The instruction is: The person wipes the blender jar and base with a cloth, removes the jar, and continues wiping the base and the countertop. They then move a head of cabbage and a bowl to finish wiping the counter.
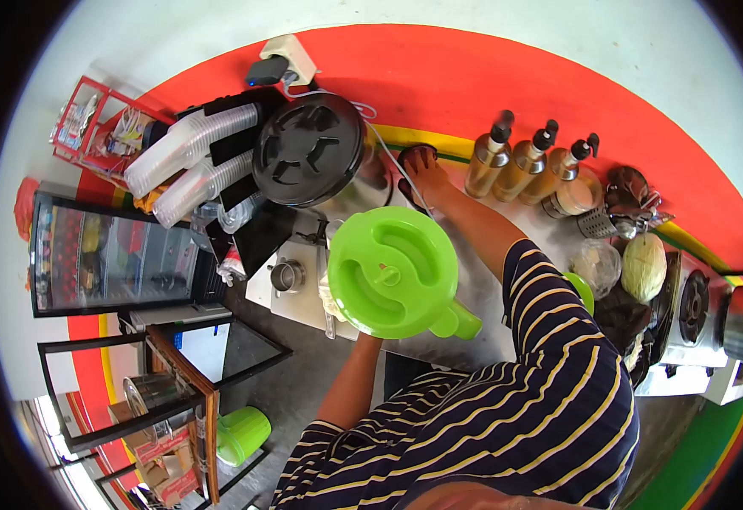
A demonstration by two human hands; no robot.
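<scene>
A large green pitcher [392,276], seen from above with its lid on, takes up the middle of the view, handle toward the lower right. My left forearm [350,382] runs up beneath it, so the left hand is hidden and its grip does not show. Further back, my right hand [425,170] reaches over the steel counter [477,255]. Its fingers look spread over a dark round thing that I cannot name. Left of that hand stands a steel container with a black lid [310,149]. A small metal cup [287,276] is left of the pitcher.
Three pump bottles [522,170] line the wall to the right, near a cabbage [643,265] and a gas stove [694,306]. Stacked plastic cups [189,149] lean at the left. A white cable [397,161] crosses the counter. A glass-front fridge [116,259] stands left.
</scene>
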